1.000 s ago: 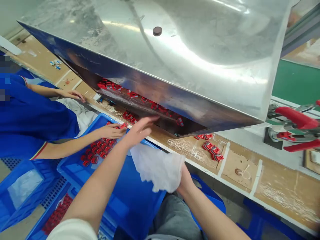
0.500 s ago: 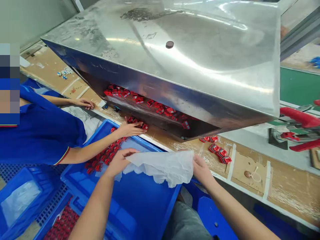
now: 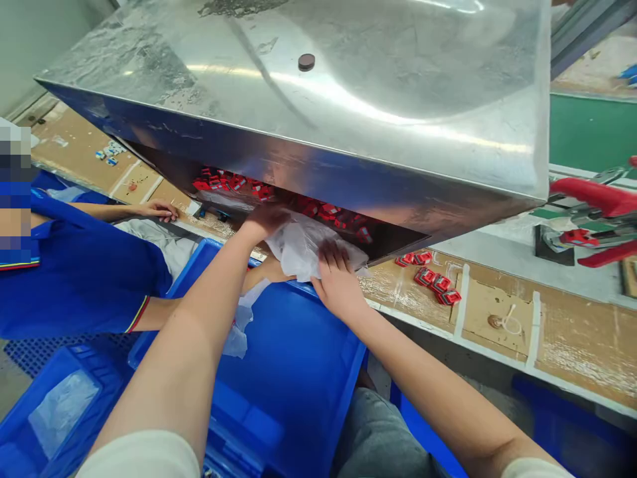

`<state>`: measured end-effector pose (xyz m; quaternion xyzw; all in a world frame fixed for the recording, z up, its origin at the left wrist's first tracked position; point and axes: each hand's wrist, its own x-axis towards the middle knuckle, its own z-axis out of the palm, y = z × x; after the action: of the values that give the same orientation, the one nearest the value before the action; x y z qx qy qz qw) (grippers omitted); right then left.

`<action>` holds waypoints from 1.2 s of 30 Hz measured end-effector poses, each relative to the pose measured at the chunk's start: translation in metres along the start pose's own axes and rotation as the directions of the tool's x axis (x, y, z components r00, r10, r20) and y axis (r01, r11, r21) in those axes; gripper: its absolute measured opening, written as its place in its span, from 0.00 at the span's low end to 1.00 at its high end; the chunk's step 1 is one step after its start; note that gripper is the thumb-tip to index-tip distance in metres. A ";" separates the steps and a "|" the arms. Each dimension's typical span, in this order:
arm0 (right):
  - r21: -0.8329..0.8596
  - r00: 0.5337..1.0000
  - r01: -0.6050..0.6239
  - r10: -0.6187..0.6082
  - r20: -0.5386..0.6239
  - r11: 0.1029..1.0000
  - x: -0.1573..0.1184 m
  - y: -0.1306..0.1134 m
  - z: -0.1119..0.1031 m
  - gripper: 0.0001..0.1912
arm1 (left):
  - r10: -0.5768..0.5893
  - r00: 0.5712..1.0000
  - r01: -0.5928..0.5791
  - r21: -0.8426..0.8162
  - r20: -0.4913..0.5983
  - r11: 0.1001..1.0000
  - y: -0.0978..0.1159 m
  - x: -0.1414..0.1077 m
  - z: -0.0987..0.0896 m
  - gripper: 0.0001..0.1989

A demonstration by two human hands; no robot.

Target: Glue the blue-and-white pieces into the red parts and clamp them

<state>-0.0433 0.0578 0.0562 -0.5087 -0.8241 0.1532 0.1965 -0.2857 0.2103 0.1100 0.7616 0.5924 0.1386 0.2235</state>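
Note:
A crumpled translucent white sheet (image 3: 301, 245) lies between my two hands at the opening of the metal hood (image 3: 318, 153). My left hand (image 3: 269, 219) reaches to the sheet's left upper edge, its fingers dim and partly hidden in the hood's shadow. With fingers spread, my right hand (image 3: 338, 275) rests flat on the sheet's right part. Behind the sheet, inside the hood, sit several small red parts (image 3: 233, 180). The blue tray (image 3: 283, 358) is just below my hands.
A co-worker in a blue shirt (image 3: 84, 265) is at the left, one arm passing beneath my left arm. More red pieces (image 3: 440, 284) lie on the cardboard-covered bench (image 3: 587, 338) to the right. Red-handled clamps (image 3: 592, 199) stand at the far right. Another blue bin (image 3: 94, 372) sits lower left.
Both my hands have moved up and forward with the sheet, from above the tray to the hood opening. My right hand has spread onto the sheet, which is now bunched.

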 end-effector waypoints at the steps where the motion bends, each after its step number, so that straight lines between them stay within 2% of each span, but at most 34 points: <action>1: -0.017 1.000 -0.011 0.011 0.011 1.000 0.006 0.006 0.002 0.36 | 0.010 0.998 -0.002 0.120 -0.064 0.993 0.002 -0.003 -0.004 0.20; 3: -0.028 1.000 -0.007 0.008 0.023 1.000 0.008 0.016 0.001 0.35 | 0.076 0.978 -0.008 0.329 -0.193 0.944 0.013 -0.017 -0.010 0.24; 4: -0.027 1.000 0.004 -0.003 0.030 1.000 0.006 0.020 0.000 0.35 | 0.139 0.970 -0.050 0.397 -0.199 0.916 0.020 -0.026 -0.011 0.25; 5: -0.025 0.999 0.017 -0.016 0.038 1.000 0.005 0.022 -0.003 0.34 | 0.215 0.965 -0.132 0.434 -0.148 0.891 0.029 -0.034 -0.010 0.25; 7: -0.021 0.998 0.031 -0.029 0.050 0.999 0.004 0.022 -0.007 0.32 | 0.355 0.933 -0.345 0.416 0.056 0.841 0.042 -0.047 -0.002 0.24; 9: -0.022 0.999 0.008 -0.008 0.045 1.000 0.007 0.019 -0.010 0.32 | 0.404 0.892 -0.451 0.349 0.203 0.821 0.047 -0.056 0.012 0.23; 10: -0.023 0.999 -0.014 0.014 0.031 1.000 0.010 0.017 -0.010 0.32 | 0.391 0.893 -0.447 0.329 0.223 0.832 0.047 -0.059 0.019 0.24; 13: -0.028 0.996 -0.080 0.079 -0.038 0.996 0.017 0.012 -0.006 0.34 | 0.303 0.932 -0.356 0.332 0.200 0.874 0.035 -0.068 0.033 0.31; 16: -0.020 0.993 -0.068 0.066 -0.099 0.997 0.023 0.009 0.000 0.33 | 0.238 0.956 -0.288 0.382 0.172 0.878 0.022 -0.074 0.032 0.34; 18: -0.013 0.995 -0.044 0.043 -0.095 0.999 0.027 0.009 0.003 0.33 | 0.210 0.967 -0.252 0.411 0.145 0.876 0.016 -0.073 0.026 0.34; 24: -0.019 0.998 -0.060 0.060 0.008 0.998 0.031 0.005 0.000 0.33 | 0.268 0.950 -0.311 0.381 0.162 0.871 0.001 -0.065 0.015 0.36; 30: -0.040 0.997 -0.079 0.080 0.003 0.996 0.029 -0.002 0.003 0.35 | 0.262 0.953 -0.298 0.314 0.152 0.902 -0.006 -0.059 0.025 0.39; 36: -0.084 0.981 -0.191 0.188 -0.039 0.978 0.047 0.002 0.012 0.39 | 0.301 0.942 -0.337 0.392 0.151 0.856 -0.016 -0.043 0.033 0.38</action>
<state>-0.0667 0.1000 0.0527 -0.5955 -0.7745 0.1273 0.1714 -0.2945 0.1661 0.0756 0.8841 0.4637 0.0134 0.0564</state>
